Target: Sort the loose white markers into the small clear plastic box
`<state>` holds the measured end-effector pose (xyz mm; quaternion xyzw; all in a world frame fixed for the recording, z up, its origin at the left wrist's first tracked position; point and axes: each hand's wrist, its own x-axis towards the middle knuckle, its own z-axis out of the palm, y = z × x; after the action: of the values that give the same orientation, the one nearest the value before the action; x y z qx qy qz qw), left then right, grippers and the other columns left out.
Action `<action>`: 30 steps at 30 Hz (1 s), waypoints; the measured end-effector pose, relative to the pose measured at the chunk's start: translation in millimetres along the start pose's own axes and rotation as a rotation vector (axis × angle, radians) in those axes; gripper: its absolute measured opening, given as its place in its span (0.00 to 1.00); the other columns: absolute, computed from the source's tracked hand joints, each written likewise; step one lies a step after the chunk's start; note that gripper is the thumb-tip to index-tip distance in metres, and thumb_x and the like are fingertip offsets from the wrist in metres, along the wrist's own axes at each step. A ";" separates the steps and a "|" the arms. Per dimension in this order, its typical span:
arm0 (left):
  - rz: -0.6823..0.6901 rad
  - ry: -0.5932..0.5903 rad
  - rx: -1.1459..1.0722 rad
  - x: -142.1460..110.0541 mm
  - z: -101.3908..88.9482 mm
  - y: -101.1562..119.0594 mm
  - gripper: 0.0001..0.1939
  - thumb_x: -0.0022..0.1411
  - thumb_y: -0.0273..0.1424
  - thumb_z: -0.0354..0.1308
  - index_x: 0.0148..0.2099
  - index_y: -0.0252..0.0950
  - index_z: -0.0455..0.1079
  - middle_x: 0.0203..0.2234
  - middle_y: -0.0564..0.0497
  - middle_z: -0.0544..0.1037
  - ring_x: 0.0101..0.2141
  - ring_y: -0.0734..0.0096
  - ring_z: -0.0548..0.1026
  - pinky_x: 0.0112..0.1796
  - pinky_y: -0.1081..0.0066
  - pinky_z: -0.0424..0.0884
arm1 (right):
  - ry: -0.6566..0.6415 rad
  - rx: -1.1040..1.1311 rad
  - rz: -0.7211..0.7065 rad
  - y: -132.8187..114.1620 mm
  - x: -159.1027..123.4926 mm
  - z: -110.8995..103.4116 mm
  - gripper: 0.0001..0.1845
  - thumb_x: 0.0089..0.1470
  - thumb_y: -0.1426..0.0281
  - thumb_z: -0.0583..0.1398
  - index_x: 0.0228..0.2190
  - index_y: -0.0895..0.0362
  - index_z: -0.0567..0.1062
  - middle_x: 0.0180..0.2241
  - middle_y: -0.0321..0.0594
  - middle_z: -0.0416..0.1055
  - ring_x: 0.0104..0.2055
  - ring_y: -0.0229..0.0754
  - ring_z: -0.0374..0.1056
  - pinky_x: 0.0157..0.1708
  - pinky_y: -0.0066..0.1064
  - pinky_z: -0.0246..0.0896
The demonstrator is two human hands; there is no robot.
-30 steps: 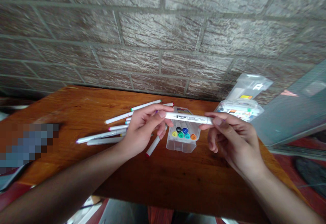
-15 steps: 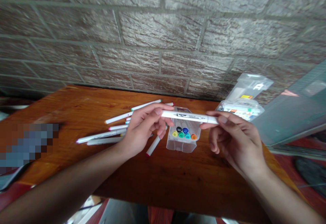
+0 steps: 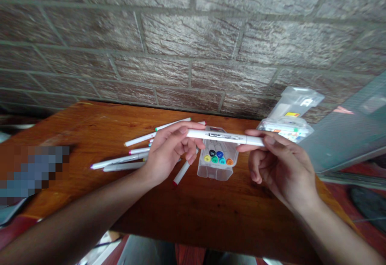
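Note:
A white marker (image 3: pixel 224 137) is held level above the wooden table (image 3: pixel 90 132), one end in each hand. My left hand (image 3: pixel 169 150) pinches its left end between thumb and fingers. My right hand (image 3: pixel 279 164) pinches its right end. Below the marker stands a clear plastic case (image 3: pixel 215 170) holding several markers with coloured caps. Several loose white markers (image 3: pixel 120 161) lie on the table left of my left hand, and one with a red tip (image 3: pixel 181 173) lies beside the case.
A second clear case (image 3: pixel 285 128) with markers and its open lid (image 3: pixel 298 100) sits at the back right by the stone wall (image 3: pixel 193 40). A glass pane (image 3: pixel 346 136) leans at the right. A blurred patch covers something at the table's left edge.
The marker has risen slightly and shifted right between my hands. Both hands keep their grip on its ends.

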<state>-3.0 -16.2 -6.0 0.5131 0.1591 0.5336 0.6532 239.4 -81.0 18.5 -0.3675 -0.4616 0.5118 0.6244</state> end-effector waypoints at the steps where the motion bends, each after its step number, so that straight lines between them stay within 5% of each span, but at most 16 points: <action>1: 0.001 0.000 -0.002 0.1 0.0 0.0 0.13 0.73 0.34 0.62 0.51 0.33 0.84 0.30 0.44 0.85 0.20 0.75 0.72 0.23 0.73 0.71 | -0.003 0.000 0.001 0.2 -0.4 -0.6 0.12 0.66 0.64 0.66 0.45 0.53 0.89 0.37 0.48 0.88 0.15 0.38 0.71 0.12 0.25 0.65; 30: -0.002 0.022 -0.030 0.8 3.2 2.1 0.15 0.69 0.34 0.61 0.50 0.32 0.84 0.28 0.44 0.85 0.19 0.73 0.71 0.21 0.71 0.70 | -0.004 -0.022 -0.017 1.4 0.3 -3.2 0.14 0.66 0.62 0.65 0.46 0.55 0.87 0.36 0.49 0.88 0.15 0.39 0.70 0.11 0.29 0.65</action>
<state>-1.4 -17.3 -2.7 0.4971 0.1588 0.5407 0.6598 242.0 -80.4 16.3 -0.3692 -0.4715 0.5024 0.6237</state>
